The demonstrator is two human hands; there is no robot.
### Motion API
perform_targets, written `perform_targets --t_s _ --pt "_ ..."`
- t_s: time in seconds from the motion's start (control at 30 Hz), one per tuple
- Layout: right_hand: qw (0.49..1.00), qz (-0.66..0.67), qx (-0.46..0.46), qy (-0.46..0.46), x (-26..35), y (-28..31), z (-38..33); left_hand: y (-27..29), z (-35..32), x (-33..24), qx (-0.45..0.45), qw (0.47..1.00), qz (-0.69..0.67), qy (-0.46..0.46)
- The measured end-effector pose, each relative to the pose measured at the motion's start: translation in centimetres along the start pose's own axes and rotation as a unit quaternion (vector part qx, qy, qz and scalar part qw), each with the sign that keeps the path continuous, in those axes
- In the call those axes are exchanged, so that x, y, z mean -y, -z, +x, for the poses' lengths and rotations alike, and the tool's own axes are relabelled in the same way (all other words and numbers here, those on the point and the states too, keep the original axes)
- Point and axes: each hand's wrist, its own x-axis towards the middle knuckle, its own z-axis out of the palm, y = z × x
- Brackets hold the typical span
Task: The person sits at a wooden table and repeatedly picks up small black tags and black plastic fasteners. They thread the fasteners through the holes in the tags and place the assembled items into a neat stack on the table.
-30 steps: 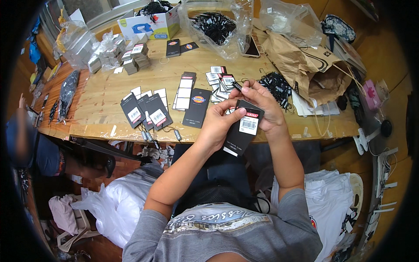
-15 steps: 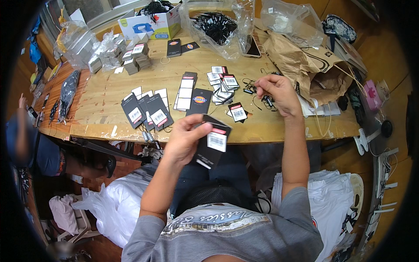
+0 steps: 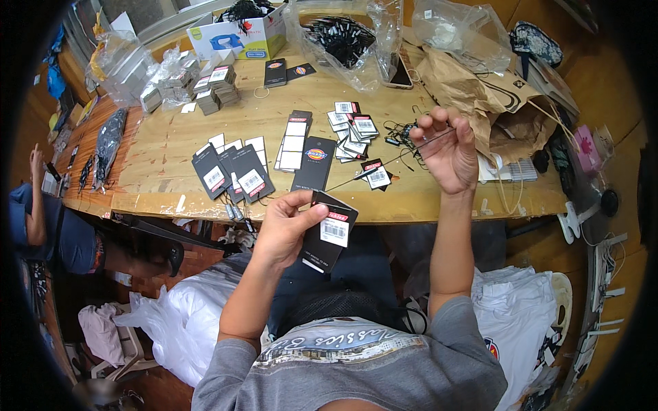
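Head view, the only one. The left hand (image 3: 286, 231) grips black hang tags (image 3: 334, 233), thumb on top, just over the near edge of the wooden table (image 3: 425, 207); at least two lie together, the exact number hidden by overlap. The right hand (image 3: 449, 156), raised to the right and farther off, appears to pinch one black cord (image 3: 393, 162) between thumb and fingers. Half a second earlier no cord ran between the hands; now one stretches, nearly straight, from the top of the tags to the right fingers, so tags and cord are handled together. Whether it passes through a hole cannot be told.

Counts, left to right on the table: at least three fanned barcode tags (image 3: 251, 179); one stack of white-labelled tags (image 3: 293, 142); one large logo tag (image 3: 314, 163); a pile of small barcode tags (image 3: 354, 137), at least five; one small barcode tag (image 3: 376, 178) nearer, over a dark piece. Farther back stand one iron box (image 3: 257, 46) and one clear bag of black cords (image 3: 337, 42); at right, one brown paper bag (image 3: 504, 116).
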Motion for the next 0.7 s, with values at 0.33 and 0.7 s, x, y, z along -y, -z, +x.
perform_targets --t_s 0.33,0.7 --pt "0.948 -0.315 -0.031 -0.001 -3.7 -4.3 -3.1 -0.7 1.9 -0.2 -0.043 0.991 -0.077 -0.099" --pt "0.934 -0.353 -0.055 -0.017 -8.2 -4.1 -4.0 -1.6 1.7 1.8 -0.055 0.970 0.100 -0.217"
